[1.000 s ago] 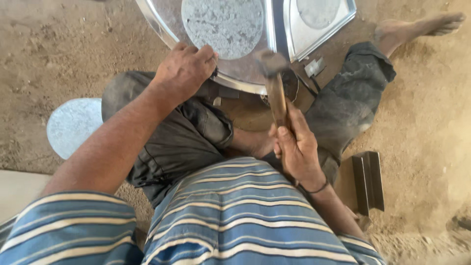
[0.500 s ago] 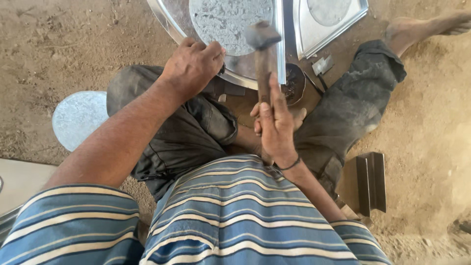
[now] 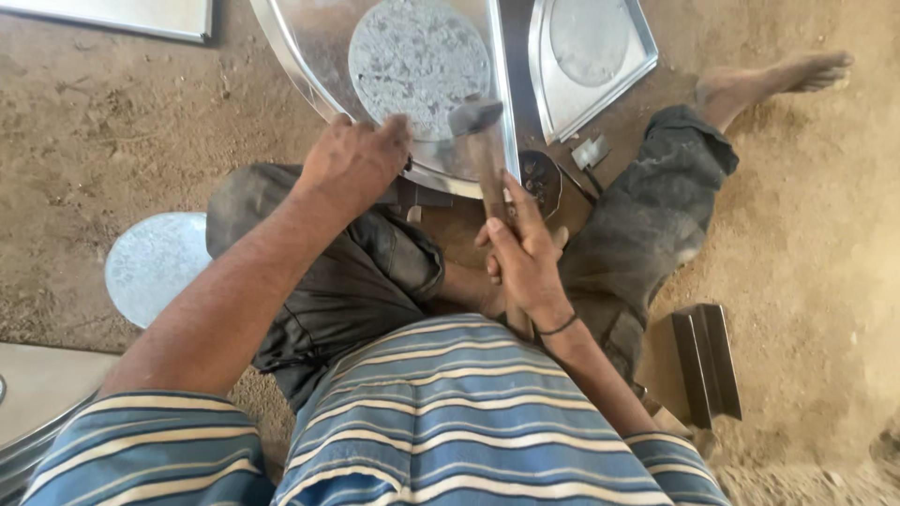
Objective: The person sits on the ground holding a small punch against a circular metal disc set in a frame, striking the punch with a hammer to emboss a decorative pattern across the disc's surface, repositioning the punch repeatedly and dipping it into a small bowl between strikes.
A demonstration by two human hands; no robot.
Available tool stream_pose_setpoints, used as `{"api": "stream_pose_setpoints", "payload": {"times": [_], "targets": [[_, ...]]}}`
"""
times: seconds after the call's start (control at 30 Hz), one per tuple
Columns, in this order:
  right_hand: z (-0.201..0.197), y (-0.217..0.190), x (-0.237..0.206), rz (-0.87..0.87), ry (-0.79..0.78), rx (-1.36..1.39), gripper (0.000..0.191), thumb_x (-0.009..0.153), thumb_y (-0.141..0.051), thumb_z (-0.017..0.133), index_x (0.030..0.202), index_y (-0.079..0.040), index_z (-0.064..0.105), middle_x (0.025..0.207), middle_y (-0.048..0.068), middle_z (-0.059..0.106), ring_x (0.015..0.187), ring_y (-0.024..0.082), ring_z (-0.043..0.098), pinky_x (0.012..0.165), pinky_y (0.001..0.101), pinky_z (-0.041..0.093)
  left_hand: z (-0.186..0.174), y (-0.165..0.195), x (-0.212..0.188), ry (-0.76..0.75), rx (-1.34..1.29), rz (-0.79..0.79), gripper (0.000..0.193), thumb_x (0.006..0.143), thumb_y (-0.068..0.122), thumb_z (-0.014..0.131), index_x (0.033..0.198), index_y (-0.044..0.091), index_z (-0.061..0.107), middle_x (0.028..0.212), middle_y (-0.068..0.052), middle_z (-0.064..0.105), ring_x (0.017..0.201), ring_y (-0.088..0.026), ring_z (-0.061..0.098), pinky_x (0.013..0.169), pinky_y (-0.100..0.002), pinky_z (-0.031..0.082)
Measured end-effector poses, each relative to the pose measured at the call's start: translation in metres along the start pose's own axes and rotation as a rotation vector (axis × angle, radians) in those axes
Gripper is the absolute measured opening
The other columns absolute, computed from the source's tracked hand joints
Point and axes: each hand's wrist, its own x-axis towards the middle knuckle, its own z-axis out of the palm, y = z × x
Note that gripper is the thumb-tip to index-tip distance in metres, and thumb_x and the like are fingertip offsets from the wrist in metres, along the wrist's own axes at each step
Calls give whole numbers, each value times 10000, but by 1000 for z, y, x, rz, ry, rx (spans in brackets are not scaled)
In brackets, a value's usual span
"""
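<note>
Hammer gripped in right hand over round metal tray, left hand clasping tray's rim

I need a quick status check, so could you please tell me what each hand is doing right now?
Left hand: closed on the edge of the round metal tray.
Right hand: closed around the hammer handle.
</note>
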Motion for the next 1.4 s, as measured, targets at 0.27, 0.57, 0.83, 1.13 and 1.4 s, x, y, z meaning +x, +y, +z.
{"api": "stream_pose_setpoints", "payload": {"times": [0.27, 0.57, 0.83, 1.13, 1.4], "targets": [[-29, 12, -49, 11, 45, 125, 276, 1023, -102, 584, 1271, -11, 505, 782, 7, 551, 538, 51, 503, 447, 212, 428, -5, -3, 10, 55, -603, -307, 327, 969, 372, 695, 1087, 66, 702, 967, -101, 729, 898, -276, 703, 808, -439, 549], [-36, -8, -55, 3, -9, 151, 235, 1032, -129, 583, 1226, -7, 530, 776, 14, 562, 527, 57, 507, 420, 217, 432, 27, 4, 41, 133, -1188, -425, 292, 858, 295, 797, 1083, 115, 750, 973, -11, 712, 829, -158, 684, 719, -329, 606], [-84, -116, -69, -731, -52, 228, 398, 1119, -444, 523, 1335, -112, 557, 878, 32, 615, 581, 95, 544, 512, 266, 479, 43, 5, 39, 165, -1227, -394, 206, 878, 239, 822, 1014, 95, 766, 920, -60, 750, 784, -188, 733, 705, -364, 581], [-21, -13, -3, 325, -80, 74, 216, 1048, -283, 557, 941, -96, 537, 670, -15, 521, 469, 66, 482, 400, 247, 421, 50, 4, 36, 371, -929, -240, 218, 835, 171, 865, 1013, 83, 776, 937, -103, 741, 854, -304, 713, 755, -419, 549], [-118, -155, -67, -624, -85, 314, 251, 1075, -188, 634, 999, 25, 526, 706, 14, 508, 556, 95, 485, 517, 275, 434, 41, -3, 43, 32, -1296, -544, 249, 896, 275, 827, 1086, 128, 762, 906, -74, 739, 786, -195, 708, 747, -403, 554]]}}
